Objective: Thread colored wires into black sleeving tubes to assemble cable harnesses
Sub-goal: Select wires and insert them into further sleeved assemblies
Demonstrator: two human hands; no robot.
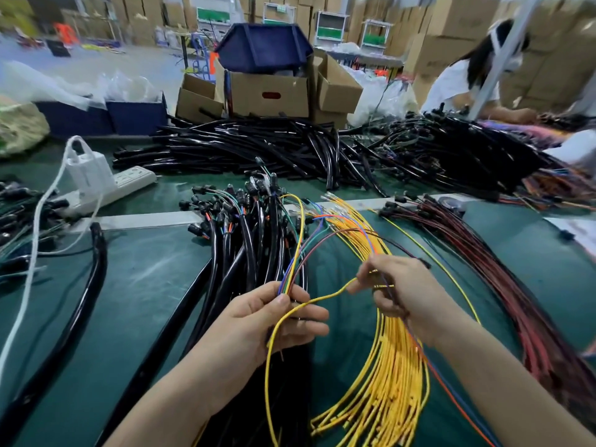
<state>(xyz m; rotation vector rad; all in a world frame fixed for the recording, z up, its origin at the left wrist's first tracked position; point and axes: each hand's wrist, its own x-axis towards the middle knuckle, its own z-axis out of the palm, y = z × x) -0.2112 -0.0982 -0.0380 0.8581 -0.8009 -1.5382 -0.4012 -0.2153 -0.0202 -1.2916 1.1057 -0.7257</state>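
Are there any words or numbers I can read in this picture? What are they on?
No text here can be read.
Stacked cardboard boxes at the back: any printing is too blurred to read.
White power strip on the table: no marking is clear enough to read.

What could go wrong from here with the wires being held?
1. The yellow wire loops slack between the left hand and right hand; it may tangle with the yellow bundle lying right beneath.
2. The left hand pinches several coloured wires at once; one may slip out before threading.
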